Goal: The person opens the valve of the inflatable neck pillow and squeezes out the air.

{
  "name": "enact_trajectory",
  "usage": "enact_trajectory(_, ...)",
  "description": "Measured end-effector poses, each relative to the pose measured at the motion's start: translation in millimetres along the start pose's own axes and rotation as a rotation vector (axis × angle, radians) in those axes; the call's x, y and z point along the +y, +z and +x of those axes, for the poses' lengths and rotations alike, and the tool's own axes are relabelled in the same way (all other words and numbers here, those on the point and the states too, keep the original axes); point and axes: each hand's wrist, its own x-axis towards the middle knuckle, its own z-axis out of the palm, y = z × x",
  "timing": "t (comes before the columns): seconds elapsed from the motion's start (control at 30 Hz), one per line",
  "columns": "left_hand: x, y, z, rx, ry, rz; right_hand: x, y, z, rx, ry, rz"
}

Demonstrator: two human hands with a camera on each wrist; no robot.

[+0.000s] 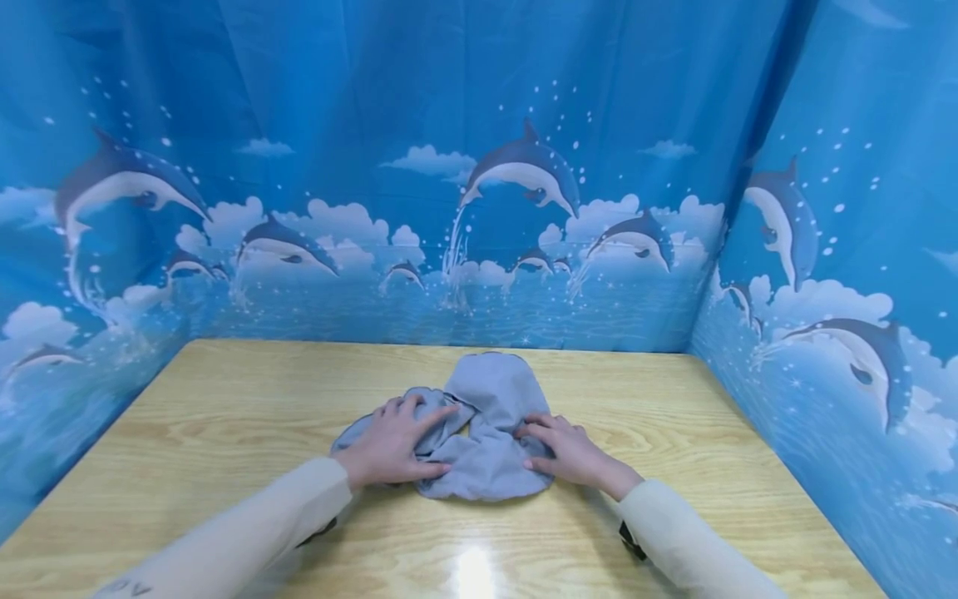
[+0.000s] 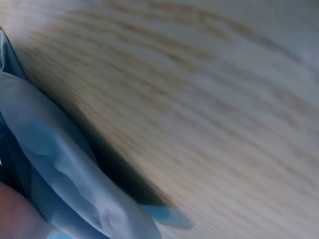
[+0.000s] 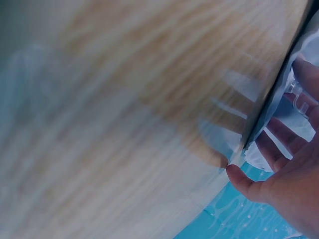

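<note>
Crumpled grey cloth (image 1: 486,457) lies midway between the left and right edges of the table (image 1: 224,416), its top just short of the far edge. The left hand (image 1: 392,441) rests on it, fingers spread; the right hand (image 1: 572,449) touches its right side, fingers apart, presumably both steadying loose folds. Underside hidden; near edge cut off; cloth's exact kind undetermined.

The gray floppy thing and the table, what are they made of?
The gray floppy thing looks like soft, matte cloth because it folds and creases; I can't tell which fabric. The table looks like wood, or maybe a wood-patterned covering, with a smooth, shiny finish: it shows wavy grain and a bright light reflection.
</note>
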Motion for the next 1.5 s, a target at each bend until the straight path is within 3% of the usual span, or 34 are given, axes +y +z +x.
enact_trajectory(0.23,-1.3,2.4,1.2,0.047,0.047,0.026,1.4,1.5,0.3,0.007,-0.002,0.005)
enact_trajectory(0.63,-3.3,2.2,3.1,0.017,0.077,0.014,1.9,2.7,1.1,0.021,0.0,0.003)
enact_trajectory(1.33,-8.1,0.2,4.4,-0.025,0.079,-0.045,-2.2,2.4,-0.4,0.032,-0.012,-0.001)
enact_trajectory(1.5,-7.4,-0.5,3.0,-0.018,0.048,-0.085,-2.1,2.8,0.3,0.028,-0.007,0.008)
